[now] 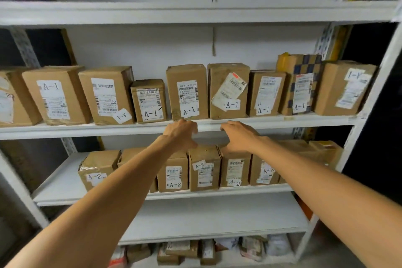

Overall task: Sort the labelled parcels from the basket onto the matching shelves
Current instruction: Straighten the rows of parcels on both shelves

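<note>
Just beneath the two hands, an upright A-2 parcel (204, 168) is standing on the A-2 shelf (65, 183), and that is the relation I am watching. The left hand (181, 135) is hanging over its top left corner and the right hand (238, 137) over its top right corner, so the carton lies straight down and between them, with its long axis vertical. Neither hand is clearly nearer. Both are showing loosely curved fingers with thumbs spread, and I am seeing nothing gripped in either. Whether the thumb tips are touching the carton's top I cannot tell.

I am judging the parcel to be set in its row, squeezed between a left neighbour (173, 176) and a right neighbour (235, 168), each of them also reading "A-2".

Directly behind the knuckles the edge of the A-1 shelf (87, 130) is running across. Above the left hand a tall carton (187, 91) is showing a handwritten "A-1" under its barcode slip. Further right of the right hand, the end carton (345, 87) is carrying its "A-1" upside down (so is one sticker off to the left). The printed slips are too small for me to read, and no basket is showing.
</note>
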